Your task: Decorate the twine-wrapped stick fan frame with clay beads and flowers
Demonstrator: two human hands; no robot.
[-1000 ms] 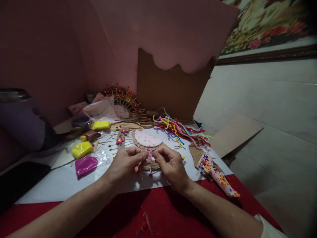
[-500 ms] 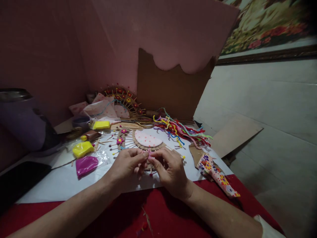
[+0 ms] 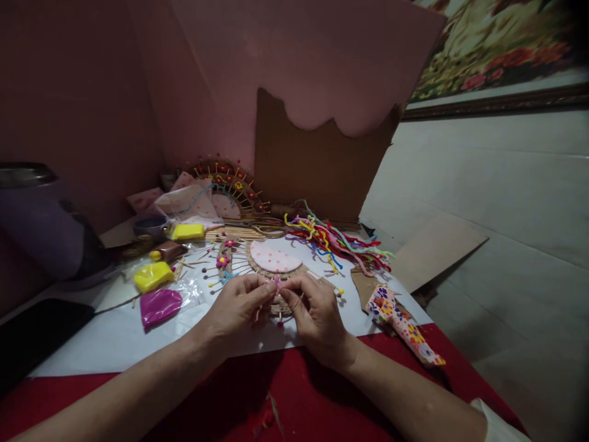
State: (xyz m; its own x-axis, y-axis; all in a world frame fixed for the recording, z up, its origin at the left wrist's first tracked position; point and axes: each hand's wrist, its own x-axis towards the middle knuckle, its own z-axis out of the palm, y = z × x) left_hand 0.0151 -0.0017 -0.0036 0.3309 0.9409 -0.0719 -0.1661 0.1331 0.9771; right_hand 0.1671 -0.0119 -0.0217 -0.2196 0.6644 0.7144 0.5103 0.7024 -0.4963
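My left hand (image 3: 243, 304) and my right hand (image 3: 317, 313) meet fingertip to fingertip, both pinched on a small pink piece (image 3: 277, 281) that looks like modelling clay. Its exact shape is too small to make out. Just under and beyond them lies a half-round craft piece with a pink dotted pad (image 3: 276, 256), a twine-wrapped rim and sticks fanning outward. My fingers hide part of its lower section. To its left is a twine-covered strip with magenta clay flowers (image 3: 223, 261); bead-tipped sticks surround it.
Left of my hands lie magenta clay (image 3: 160, 308), yellow clay (image 3: 154, 277) and a dark flat object (image 3: 46, 328). Bundled colourful yarn (image 3: 335, 242), scissors (image 3: 264, 230) and a similar finished-looking fan (image 3: 230, 181) are farther back. A flower-patterned wrapped piece (image 3: 405, 325) lies right, cardboard (image 3: 317, 166) behind.
My fingertips have shifted slightly around the pink piece, and my right thumb has moved up a little. Everything else looks the same.
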